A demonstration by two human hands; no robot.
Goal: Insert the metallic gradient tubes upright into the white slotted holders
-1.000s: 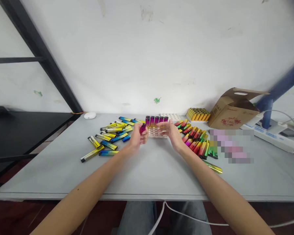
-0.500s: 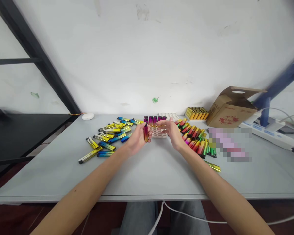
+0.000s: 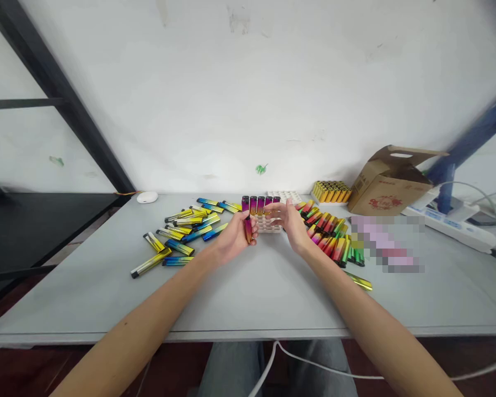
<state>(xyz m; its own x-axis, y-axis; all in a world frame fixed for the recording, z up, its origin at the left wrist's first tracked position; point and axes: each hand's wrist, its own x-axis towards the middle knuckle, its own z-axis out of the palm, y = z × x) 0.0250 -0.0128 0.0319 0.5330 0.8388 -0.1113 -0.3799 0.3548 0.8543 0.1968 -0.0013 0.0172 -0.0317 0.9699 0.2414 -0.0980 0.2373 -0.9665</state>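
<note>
While near tray (image 3: pixel 268 227), lighter (image 3: pixel 248 230) in left hand (image 3: pixel 232 238)

Three rectangular white plastic trays sit on one flat grey bench (image 3: pixel 264 298): the pitted middle tray (image 3: pixel 270 226), a second tray (image 3: pixel 285 194) behind it and a third tray (image 3: pixel 331 203) to its right. Two bare hands flank the middle tray, a left hand (image 3: pixel 233 238) and a right hand (image 3: pixel 292 225); one slim glossy purple lighter (image 3: pixel 248 229) shows in the left. Five upright purple-and-gold lighters (image 3: pixel 260 204) show in one row at its far side. Left of it lie at least twelve shiny yellow-and-blue lighters (image 3: pixel 192 221); right, over a dozen red-and-green lighters (image 3: pixel 325 221), overlapping. The third tray's yellow-orange lighters (image 3: pixel 333 192) are too small to count. Farther right stands one brown cardboard box (image 3: pixel 384 198).
</note>
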